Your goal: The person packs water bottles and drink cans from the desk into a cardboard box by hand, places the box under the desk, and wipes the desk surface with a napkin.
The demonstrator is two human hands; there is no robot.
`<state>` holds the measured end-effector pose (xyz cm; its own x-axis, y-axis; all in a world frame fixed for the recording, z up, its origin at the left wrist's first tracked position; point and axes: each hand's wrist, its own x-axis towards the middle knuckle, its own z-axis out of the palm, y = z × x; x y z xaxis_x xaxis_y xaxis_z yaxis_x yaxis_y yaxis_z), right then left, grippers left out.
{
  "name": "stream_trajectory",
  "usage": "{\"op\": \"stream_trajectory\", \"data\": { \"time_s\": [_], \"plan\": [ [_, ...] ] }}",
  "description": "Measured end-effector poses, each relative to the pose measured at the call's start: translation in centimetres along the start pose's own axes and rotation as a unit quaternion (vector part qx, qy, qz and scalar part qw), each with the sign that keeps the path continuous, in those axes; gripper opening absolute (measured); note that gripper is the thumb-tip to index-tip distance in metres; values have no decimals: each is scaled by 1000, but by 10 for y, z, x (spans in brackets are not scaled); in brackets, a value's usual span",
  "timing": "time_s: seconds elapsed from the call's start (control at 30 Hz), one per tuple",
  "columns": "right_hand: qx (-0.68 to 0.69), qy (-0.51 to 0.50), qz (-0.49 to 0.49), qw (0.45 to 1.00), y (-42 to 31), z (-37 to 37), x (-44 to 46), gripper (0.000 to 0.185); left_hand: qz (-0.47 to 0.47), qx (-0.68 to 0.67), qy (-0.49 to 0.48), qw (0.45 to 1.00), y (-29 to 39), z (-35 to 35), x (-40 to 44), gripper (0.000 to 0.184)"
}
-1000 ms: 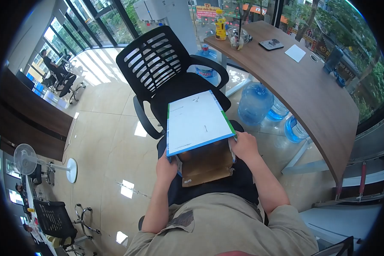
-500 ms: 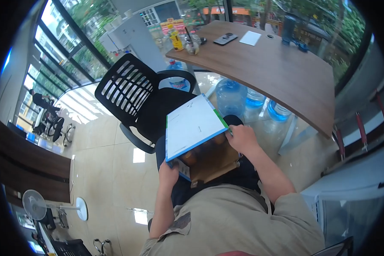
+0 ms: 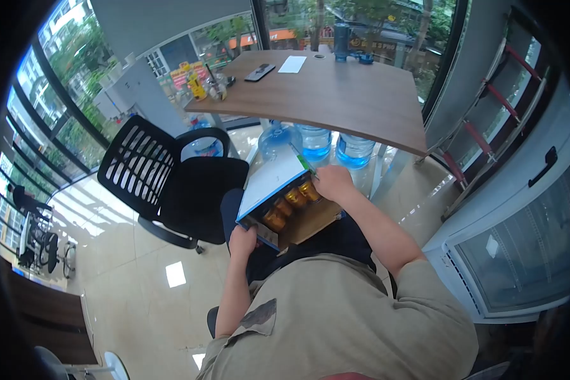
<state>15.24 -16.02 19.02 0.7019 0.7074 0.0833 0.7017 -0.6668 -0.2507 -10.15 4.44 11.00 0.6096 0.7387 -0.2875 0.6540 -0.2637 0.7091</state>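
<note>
A cardboard carton (image 3: 273,180) with a white top, blue edges and a green strip rests tilted on my lap. Its near side gapes, with a brown flap (image 3: 313,226) folded down, and several gold cans (image 3: 294,198) show in a row inside. My left hand (image 3: 242,240) is closed round the carton's near left corner. On the other side, my right hand (image 3: 333,182) grips its right edge by the green strip. Part of the fingers of both hands is hidden by the carton.
Beyond my lap stand a black office chair (image 3: 199,190) and a wooden table (image 3: 354,95) with a phone (image 3: 259,72), paper (image 3: 292,64) and bottles. Large water bottles (image 3: 354,150) sit beneath it. On the right are a ladder (image 3: 478,136) and a glass-door fridge (image 3: 513,253).
The view has swung to the right. The carton is tilted further up, so its open side shows the cans more clearly. Both hands keep their hold.
</note>
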Motion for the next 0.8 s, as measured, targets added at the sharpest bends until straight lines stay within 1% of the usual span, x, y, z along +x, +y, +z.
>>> {"op": "stream_trajectory", "data": {
  "time_s": [0.03,0.1,0.13,0.2,0.27,0.33,0.37,0.43,0.47,0.5,0.57,0.63,0.7,0.8],
  "plan": [
    [-12,-23,12,1000,4,-5,3,39,5,-4,-5,1000,6,4,6,41],
    [-18,-33,19,999,18,-2,5,39,-8,29,-26,999,17,12,10,42],
    [-19,-39,19,999,26,-1,9,38,-7,25,-32,999,19,20,17,42],
    [-22,-48,34,998,41,5,13,36,-2,86,-35,996,22,29,28,44],
    [-20,-57,43,997,55,12,20,34,-1,110,-35,993,34,38,36,44],
    [0,-77,87,993,70,19,27,35,9,135,-47,990,47,42,46,43],
    [3,-81,83,993,77,22,32,35,4,137,-46,989,50,46,53,43],
    [22,-109,142,983,93,27,44,37,43,168,-59,983,56,60,71,42],
    [32,-131,165,977,102,30,51,39,38,166,-83,982,62,65,81,40],
    [35,-139,164,976,111,34,61,39,30,169,-85,981,65,70,95,40],
    [55,-151,192,968,129,47,69,45,57,208,-74,974,65,87,116,39],
    [70,-198,209,955,147,59,79,48,73,257,-70,961,88,92,130,39],
    [46,-185,226,955,166,82,81,43,82,290,-85,950,94,109,156,38],
    [70,-204,239,947,191,115,79,43,87,340,-111,930,99,135,199,39]
  ]
}}
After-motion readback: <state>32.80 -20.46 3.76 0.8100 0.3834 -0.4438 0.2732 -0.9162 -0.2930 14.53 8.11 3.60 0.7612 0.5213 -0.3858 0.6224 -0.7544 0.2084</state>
